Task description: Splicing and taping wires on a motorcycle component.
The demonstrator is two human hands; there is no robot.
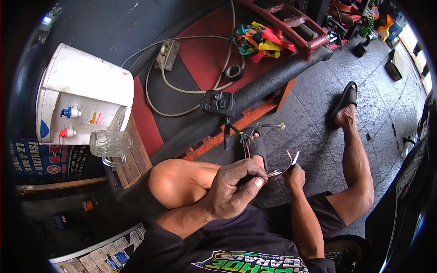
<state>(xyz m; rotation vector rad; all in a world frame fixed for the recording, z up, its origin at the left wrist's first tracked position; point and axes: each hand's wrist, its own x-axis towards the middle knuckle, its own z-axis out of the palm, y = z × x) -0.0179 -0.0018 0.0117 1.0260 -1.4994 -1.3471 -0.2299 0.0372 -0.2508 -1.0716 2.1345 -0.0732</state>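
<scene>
My left hand (pixel 234 191) is closed, pinching stripped wire ends (pixel 274 174) between thumb and forefinger in front of my raised knee. Just right of it, my right hand (pixel 295 179) is closed round a small tool with a pale, narrow blade (pixel 295 158); a thin reddish wire (pixel 289 158) curves beside the blade. Above my hands, a black switch housing (pixel 218 102) rests at the padded black edge, its cable harness (pixel 246 133) hanging down with coloured wires and a connector (pixel 282 126). The lower ends of the wires are partly hidden by my left hand.
A white water dispenser (pixel 86 73) and glass mug (pixel 109 143) are left, by a wooden crate (pixel 134 161). Behind lie a power strip (pixel 166 57), tape roll (pixel 233 72), coloured rags (pixel 261 41) and red metal frame (pixel 309 32). My sandalled feet (pixel 343 107) are on tiles (pixel 318 118).
</scene>
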